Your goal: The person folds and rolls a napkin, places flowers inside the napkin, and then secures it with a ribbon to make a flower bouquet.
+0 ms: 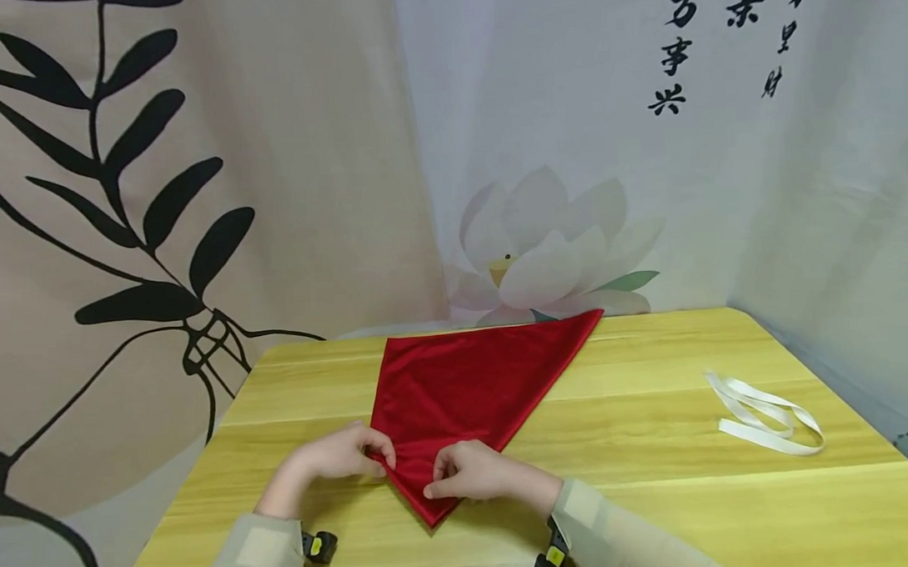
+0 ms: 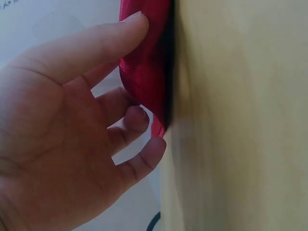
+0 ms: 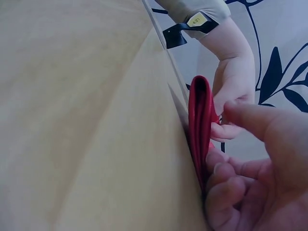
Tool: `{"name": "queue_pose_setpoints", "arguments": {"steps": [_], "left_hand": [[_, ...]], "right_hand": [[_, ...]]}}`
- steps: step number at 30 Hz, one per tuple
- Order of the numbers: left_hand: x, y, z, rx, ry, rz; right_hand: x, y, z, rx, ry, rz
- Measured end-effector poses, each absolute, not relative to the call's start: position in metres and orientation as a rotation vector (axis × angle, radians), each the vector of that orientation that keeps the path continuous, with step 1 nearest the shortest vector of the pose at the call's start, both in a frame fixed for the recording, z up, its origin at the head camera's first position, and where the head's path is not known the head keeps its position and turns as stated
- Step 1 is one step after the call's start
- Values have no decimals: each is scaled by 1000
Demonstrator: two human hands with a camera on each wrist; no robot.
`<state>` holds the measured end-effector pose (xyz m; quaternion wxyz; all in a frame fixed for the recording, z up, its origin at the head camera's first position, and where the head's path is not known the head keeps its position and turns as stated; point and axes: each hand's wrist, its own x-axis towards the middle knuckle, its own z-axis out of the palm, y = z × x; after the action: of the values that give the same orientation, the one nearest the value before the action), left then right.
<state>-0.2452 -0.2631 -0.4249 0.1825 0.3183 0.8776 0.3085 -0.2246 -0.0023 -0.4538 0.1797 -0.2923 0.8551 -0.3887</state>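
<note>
Three characters (image 1: 670, 56), upper right of frame, read 万事兴. Lower centre: left hand (image 1: 341, 452) pinches red cloth (image 1: 465, 387) on surface (image 1: 640, 460); right hand (image 1: 471, 471) touches it, fingers curled, cannot tell if gripping.

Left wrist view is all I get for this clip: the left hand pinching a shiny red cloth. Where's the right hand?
Observer: In the head view, the right hand is at the near pointed end of the shiny red cloth.
Reviewer: Anything else lying out?
Observer: Yes, a looped flat white ribbon toward the right side of the yellow wood-grain table.
Reviewer: Is the cloth a single layer?
Observer: No, the right wrist view shows it folded over in layers.
</note>
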Motion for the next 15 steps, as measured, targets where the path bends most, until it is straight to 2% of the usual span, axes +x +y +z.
{"name": "queue_pose_setpoints", "arguments": {"steps": [8,15], "left_hand": [[-252,-257,-416,930,2446,905],[-256,-251,-407,917,2424,917]], "right_hand": [[-223,-2,-451,-777,2375,-1090],[-222,-4,-448,-850,2405,-996]]}}
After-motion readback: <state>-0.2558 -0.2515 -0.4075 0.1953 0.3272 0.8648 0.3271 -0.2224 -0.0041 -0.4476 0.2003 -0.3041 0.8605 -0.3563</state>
